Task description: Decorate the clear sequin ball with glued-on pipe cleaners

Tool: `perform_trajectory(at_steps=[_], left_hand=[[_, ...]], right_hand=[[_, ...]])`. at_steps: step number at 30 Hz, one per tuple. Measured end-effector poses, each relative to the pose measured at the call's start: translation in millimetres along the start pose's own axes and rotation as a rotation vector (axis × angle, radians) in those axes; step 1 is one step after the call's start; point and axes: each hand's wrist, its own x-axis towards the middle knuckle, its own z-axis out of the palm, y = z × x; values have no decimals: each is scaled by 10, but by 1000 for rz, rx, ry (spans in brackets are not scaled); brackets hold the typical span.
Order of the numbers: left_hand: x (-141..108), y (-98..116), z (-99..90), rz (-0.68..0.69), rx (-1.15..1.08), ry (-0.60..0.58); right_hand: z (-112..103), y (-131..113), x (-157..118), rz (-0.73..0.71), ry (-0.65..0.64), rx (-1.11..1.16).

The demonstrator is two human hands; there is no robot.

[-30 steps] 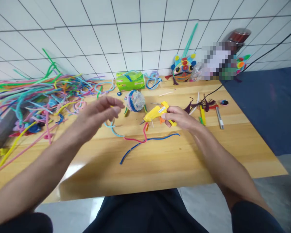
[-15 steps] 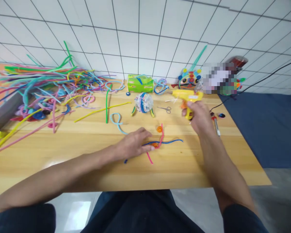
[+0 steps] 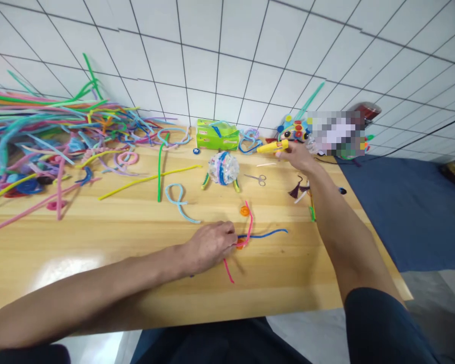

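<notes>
My left hand (image 3: 212,246) is closed over the near middle of the table, its fingers pinching crossed pipe cleaners. A pink pipe cleaner (image 3: 251,222) and a blue pipe cleaner (image 3: 269,233) stick out from under the fingertips, with a small orange piece (image 3: 240,244) where they cross. An orange button-like disc (image 3: 244,210) lies just beyond. Farther back on the right, my right hand (image 3: 299,154) grips a yellow glue gun (image 3: 272,146), its nozzle to the left. The hand hides the handle. A clear ball with a blue band (image 3: 223,168) stands on green-yellow legs between the hands.
Small scissors (image 3: 258,179) lie right of the ball. A tangle of pipe cleaners (image 3: 60,126) fills the left side. A green tissue pack (image 3: 217,136) is by the tiled wall. Dark tassels (image 3: 294,189) lie near my right forearm. A black cord (image 3: 402,144) runs off right.
My right hand has carried the glue gun away from me toward the wall, to beside the decorated figure. My left fingers have closed on the pipe cleaners. The view has shifted slightly.
</notes>
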Motion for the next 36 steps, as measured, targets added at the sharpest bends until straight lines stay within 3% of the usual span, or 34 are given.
perform_trajectory(at_steps=[4,7,12,14,16,18,19,21,24,28,31,36], left_hand=[[-65,-81,28,52,-241,198],[-84,-104,-62,89,-437,317],[-75,-133,-261,104,-609,349],[-76,-161,-289,104,-594,293],[-82,-190,-284,104,-560,238],[-86,-207,-271,102,-554,203],[-85,-209,-270,100,-567,193],[-77,-205,-293,96,-630,185],[-59,-190,-392,49,-822,177],[-60,-182,-589,-140,-1188,93],[-74,-188,-718,-228,-1326,114],[-58,-224,-822,-312,-1556,256]], right_hand=[[55,103,62,111,-115,26],[-11,181,47,185,-180,77],[-129,260,19,236,-168,81],[-170,210,-29,237,-91,41],[-196,63,-157,204,91,-69],[-187,-197,-395,111,288,-177],[-164,-361,-553,25,292,-156],[-84,-722,-910,-97,143,-38],[91,-1210,-1385,-157,-140,114],[331,-1517,-1640,-177,-406,264],[490,-1561,-1636,-185,-449,318],[688,-1627,-1605,-32,-351,421]])
